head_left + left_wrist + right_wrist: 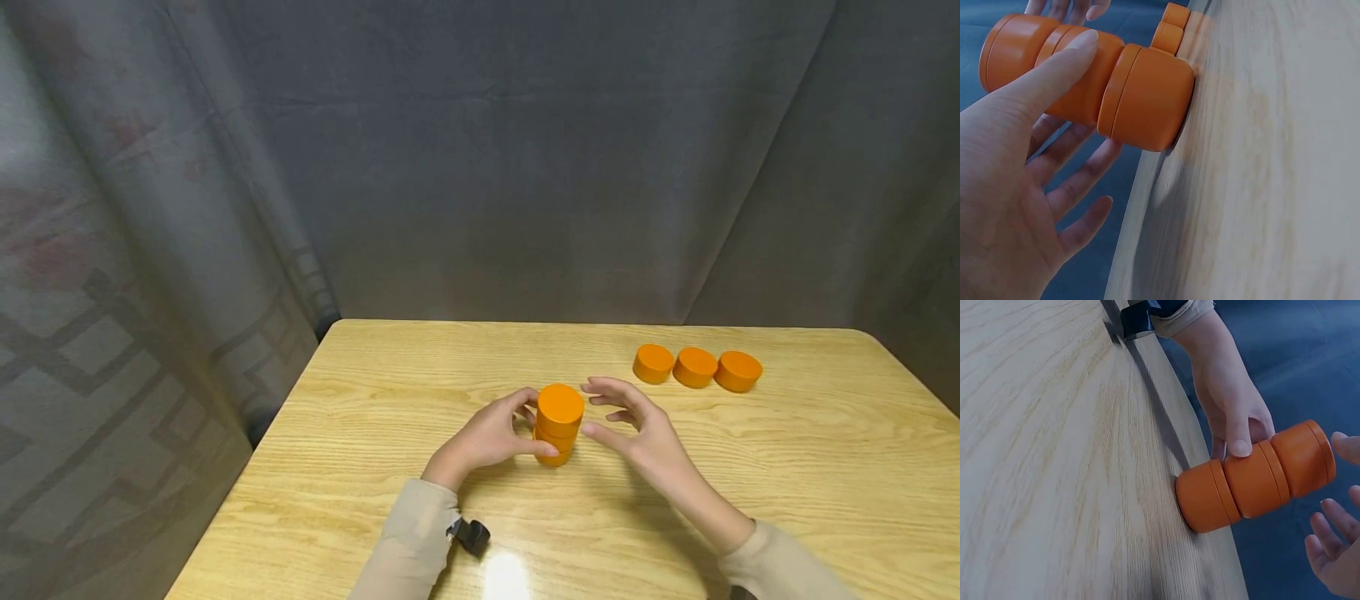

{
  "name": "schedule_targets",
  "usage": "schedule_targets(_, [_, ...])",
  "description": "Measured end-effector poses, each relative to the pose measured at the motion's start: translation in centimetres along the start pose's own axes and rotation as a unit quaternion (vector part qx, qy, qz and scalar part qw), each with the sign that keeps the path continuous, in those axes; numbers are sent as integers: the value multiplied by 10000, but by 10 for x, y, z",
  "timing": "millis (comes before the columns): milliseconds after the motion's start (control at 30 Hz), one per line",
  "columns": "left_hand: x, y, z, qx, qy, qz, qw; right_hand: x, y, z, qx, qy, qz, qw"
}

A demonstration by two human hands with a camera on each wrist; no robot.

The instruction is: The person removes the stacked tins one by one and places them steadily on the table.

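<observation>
We saw a stack of three orange cylinders (557, 429) standing on the light wood table (375, 400), between the person's two hands. The left hand (491, 429) held it from the left side: its thumb lay across the near face of the middle cylinder (1257, 480), while other fingers reached round behind, so that the stack sat pinched in the gap between them. In the left wrist view we could make out the lower fingers of that hand fanned apart beside the bottom cylinder (1204, 499).

The right hand (648, 433) was on the opposite side, its fingers spread and gently bent, with the thumb parted from them and the opening turned toward the stack. Its fingertips were just beside the top cylinder (561, 406); we could not tell for certain from these angles whether the thumb brushed it. Each cylinder of the stack showed a thin seam near its upper end.

Farther back and to the right, we noted a row of three more orange cylinders (695, 367), set close side by side on the table, well apart from both hands. Pale sleeves (412, 533) covered the forearms, and a grey curtain (480, 167) hung behind the table.
</observation>
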State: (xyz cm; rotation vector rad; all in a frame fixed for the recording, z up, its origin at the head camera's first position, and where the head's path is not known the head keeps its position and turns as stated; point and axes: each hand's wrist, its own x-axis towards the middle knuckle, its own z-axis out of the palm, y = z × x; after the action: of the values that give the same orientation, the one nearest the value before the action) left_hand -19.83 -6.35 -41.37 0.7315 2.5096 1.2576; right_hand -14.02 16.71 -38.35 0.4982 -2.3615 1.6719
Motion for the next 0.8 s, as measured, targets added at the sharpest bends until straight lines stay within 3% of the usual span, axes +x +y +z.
schedule_targets(467, [0, -2, 1, 17, -8, 44, 10000, 6, 2, 10, 16, -193, 81, 9998])
schedule_targets(800, [0, -1, 0, 68, 14, 74, 9999, 8, 4, 18, -53, -307, 418, 9986])
